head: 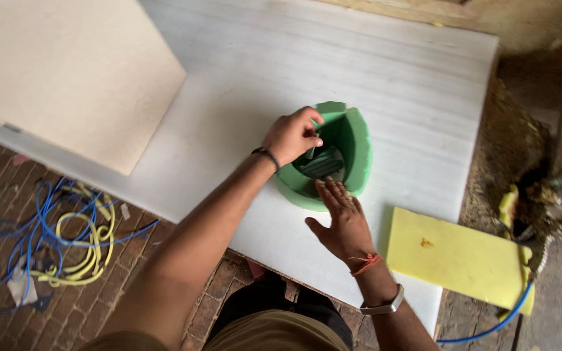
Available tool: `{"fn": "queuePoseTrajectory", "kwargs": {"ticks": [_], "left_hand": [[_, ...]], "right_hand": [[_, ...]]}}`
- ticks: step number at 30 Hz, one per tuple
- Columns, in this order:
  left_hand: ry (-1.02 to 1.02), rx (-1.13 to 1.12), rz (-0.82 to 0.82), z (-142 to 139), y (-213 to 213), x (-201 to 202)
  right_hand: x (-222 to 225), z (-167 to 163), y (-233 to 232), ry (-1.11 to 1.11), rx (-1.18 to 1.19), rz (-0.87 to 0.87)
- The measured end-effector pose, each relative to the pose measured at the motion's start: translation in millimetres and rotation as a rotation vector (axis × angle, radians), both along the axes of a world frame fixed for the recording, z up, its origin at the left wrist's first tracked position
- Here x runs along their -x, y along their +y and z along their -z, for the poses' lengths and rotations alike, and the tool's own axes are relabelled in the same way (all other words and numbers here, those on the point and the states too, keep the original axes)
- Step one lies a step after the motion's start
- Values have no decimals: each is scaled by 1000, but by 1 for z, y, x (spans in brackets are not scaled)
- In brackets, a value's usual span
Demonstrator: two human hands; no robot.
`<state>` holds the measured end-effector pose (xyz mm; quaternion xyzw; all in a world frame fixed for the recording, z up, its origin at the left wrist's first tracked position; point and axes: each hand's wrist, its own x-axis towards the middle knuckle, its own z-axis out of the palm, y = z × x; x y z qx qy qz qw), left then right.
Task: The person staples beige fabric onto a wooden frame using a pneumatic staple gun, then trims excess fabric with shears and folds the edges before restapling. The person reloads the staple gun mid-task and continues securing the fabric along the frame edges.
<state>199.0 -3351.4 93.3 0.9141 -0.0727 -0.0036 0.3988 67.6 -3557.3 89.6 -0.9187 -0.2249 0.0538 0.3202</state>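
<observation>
A: We're looking at the green foam ring (358, 146) sitting near the middle of the white table (398, 78). Our left hand (291, 135) is curling over its rim, fingers pinching a small dark tool (312, 153) down inside the hollow. We're not able to tell what kind of tool it is

B: And the right hand (341, 224)?

A: It's lying open and flat, fingertips pressing on the near rim of the foam, gripping nothing. There's a dark ribbed insert (321, 162) in the hollow; the left hand is working just above it

B: To do it well, we're thinking: keep that flat hand bracing the foam so it isn't sliding, and keep those fingertips clear of the tool. Foam is soft, so light pressure only

A: Agreed. Around it: a yellow foam sheet (456, 257) is lying near the right wrist, overhanging the table edge. A beige board (66, 71) is covering the far left corner, well apart

B: Anything in the way?

A: Not on the table. Blue and yellow cables (66, 237) are tangling on the brick floor (99, 305) to our left, and rubble (521, 169) is piling up off the right edge
</observation>
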Motion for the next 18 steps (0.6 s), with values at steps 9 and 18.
{"fn": "queuePoseTrajectory", "kwargs": {"ticks": [9, 18], "left_hand": [[103, 897, -520, -44, 140, 205], [134, 1133, -760, -19, 184, 323]], "right_hand": [[-73, -3, 39, 22, 222, 151], [-145, 54, 100, 535, 252, -42]]}}
